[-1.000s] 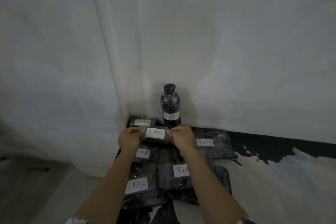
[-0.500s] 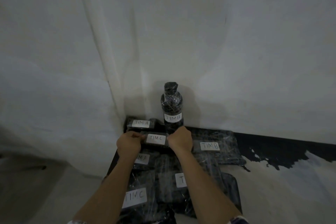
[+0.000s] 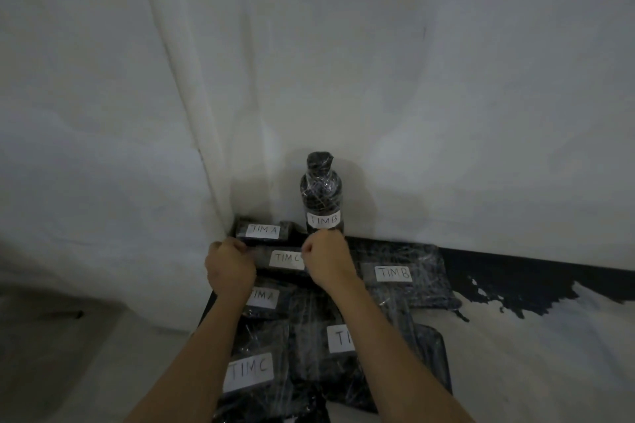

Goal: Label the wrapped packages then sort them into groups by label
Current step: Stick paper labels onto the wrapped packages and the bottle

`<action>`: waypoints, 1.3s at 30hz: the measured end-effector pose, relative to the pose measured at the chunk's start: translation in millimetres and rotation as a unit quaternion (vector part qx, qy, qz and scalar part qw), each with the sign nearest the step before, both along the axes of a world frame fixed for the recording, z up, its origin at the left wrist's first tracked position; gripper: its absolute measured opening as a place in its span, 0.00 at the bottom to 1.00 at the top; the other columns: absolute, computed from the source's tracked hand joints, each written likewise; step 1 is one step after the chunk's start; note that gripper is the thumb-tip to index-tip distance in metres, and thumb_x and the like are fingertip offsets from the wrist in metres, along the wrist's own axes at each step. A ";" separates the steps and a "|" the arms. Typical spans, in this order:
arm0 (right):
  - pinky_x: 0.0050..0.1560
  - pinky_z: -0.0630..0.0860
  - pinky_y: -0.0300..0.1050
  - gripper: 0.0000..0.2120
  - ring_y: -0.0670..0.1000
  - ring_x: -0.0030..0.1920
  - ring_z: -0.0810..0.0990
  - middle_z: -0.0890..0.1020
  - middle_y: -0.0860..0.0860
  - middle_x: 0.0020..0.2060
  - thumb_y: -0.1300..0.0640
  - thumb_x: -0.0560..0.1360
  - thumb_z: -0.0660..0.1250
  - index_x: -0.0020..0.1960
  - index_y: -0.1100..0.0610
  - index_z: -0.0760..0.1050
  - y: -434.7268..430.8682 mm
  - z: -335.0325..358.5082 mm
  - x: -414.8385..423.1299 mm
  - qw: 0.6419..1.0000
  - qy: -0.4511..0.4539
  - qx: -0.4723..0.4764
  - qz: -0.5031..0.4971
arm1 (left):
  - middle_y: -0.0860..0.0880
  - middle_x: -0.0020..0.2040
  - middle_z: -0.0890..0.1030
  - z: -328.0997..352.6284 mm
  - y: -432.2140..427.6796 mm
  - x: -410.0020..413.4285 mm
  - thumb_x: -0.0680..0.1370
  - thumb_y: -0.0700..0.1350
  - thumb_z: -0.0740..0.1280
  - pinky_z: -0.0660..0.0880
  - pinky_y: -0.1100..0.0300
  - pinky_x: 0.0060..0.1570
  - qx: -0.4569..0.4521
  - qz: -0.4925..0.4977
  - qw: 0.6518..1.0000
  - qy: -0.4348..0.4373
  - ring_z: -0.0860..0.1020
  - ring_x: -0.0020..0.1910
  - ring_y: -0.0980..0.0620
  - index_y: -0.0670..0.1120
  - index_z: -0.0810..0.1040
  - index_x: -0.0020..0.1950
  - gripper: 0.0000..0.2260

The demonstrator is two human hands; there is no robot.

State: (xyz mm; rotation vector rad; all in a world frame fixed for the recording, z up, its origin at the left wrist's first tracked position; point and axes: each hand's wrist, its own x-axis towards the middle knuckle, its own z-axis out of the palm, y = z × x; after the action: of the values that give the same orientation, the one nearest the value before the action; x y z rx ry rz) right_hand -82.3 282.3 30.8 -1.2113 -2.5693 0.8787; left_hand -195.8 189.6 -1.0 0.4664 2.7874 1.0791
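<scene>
Several black, plastic-wrapped packages with white labels lie in a room corner. My left hand (image 3: 231, 268) and my right hand (image 3: 328, 263) grip the two ends of a small package labelled TIM C (image 3: 281, 259). Behind it a TIM A package (image 3: 263, 230) lies against the wall. A wrapped bottle labelled TIM B (image 3: 322, 197) stands upright just behind my right hand. A flat TIM B package (image 3: 405, 280) lies to the right. Under my left wrist sits another TIM A package (image 3: 266, 299). Nearer me lie a large TIM C package (image 3: 252, 371) and one with a half-hidden label (image 3: 338, 338).
White walls (image 3: 446, 96) meet in the corner right behind the packages. A black baseboard strip (image 3: 515, 271) runs along the right wall, with patchy black paint on the pale floor (image 3: 532, 371). Grey floor lies to the left.
Both hands have lowered the small TIM C package from mid-air toward the spot in front of the far TIM A package. The camera has drawn nearer and tilted slightly.
</scene>
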 end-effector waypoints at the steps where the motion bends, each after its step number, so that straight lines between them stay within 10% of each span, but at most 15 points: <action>1: 0.51 0.80 0.48 0.11 0.58 0.48 0.82 0.83 0.61 0.48 0.63 0.75 0.63 0.51 0.64 0.82 -3.3 -0.3 -2.9 0.999 -0.003 0.010 0.038 | 0.37 0.52 0.77 -1.8 0.9 -0.4 0.74 0.35 0.64 0.74 0.49 0.49 0.005 -0.030 0.999 0.035 0.76 0.51 0.37 0.38 0.81 0.50 0.08; 8: 0.55 0.75 0.52 0.13 0.61 0.56 0.78 0.79 0.63 0.56 0.66 0.79 0.56 0.57 0.66 0.76 -11.3 2.7 -9.5 0.979 -0.110 0.111 0.132 | 0.42 0.42 0.85 -13.8 8.1 -1.6 0.68 0.37 0.66 0.80 0.48 0.43 -0.046 -0.387 0.909 0.150 0.81 0.40 0.40 0.41 0.85 0.43 0.09; 14: 0.54 0.74 0.52 0.11 0.62 0.57 0.77 0.76 0.63 0.57 0.64 0.78 0.60 0.59 0.66 0.73 0.6 4.9 -0.9 0.973 -0.168 0.106 0.117 | 0.40 0.56 0.82 -8.4 -0.2 -8.6 0.73 0.34 0.68 0.71 0.60 0.58 -0.041 -0.353 0.930 0.097 0.78 0.57 0.43 0.36 0.83 0.51 0.09; 19: 0.53 0.75 0.53 0.10 0.62 0.55 0.78 0.76 0.64 0.56 0.66 0.77 0.60 0.56 0.67 0.74 5.9 4.6 1.1 0.974 -0.169 0.099 0.117 | 0.43 0.62 0.78 3.3 -6.8 -10.0 0.76 0.34 0.65 0.58 0.87 0.49 -0.046 -0.331 0.942 0.038 0.71 0.56 0.54 0.35 0.79 0.59 0.12; 29: 0.53 0.75 0.53 0.10 0.63 0.55 0.77 0.75 0.63 0.56 0.66 0.77 0.60 0.58 0.66 0.73 6.4 2.7 9.4 0.966 -0.187 0.114 0.138 | 0.41 0.64 0.72 0.0 2.4 -14.7 0.77 0.43 0.64 0.71 0.53 0.62 -0.232 -0.382 0.885 0.133 0.71 0.62 0.41 0.51 0.64 0.74 0.25; 39: 0.55 0.74 0.54 0.13 0.62 0.58 0.76 0.75 0.63 0.59 0.66 0.78 0.59 0.61 0.64 0.73 0.5 5.8 3.3 0.939 -0.221 0.173 0.200 | 0.41 0.66 0.64 8.2 13.2 -5.9 0.80 0.46 0.58 0.68 0.50 0.63 -0.396 -0.405 0.798 0.206 0.65 0.65 0.41 0.58 0.56 0.75 0.24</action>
State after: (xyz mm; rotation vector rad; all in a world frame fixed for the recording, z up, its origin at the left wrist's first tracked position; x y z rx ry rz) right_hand -79.0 282.7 36.5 -0.8720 -3.2200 0.1822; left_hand -201.7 202.8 7.2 1.6511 2.4924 -0.4094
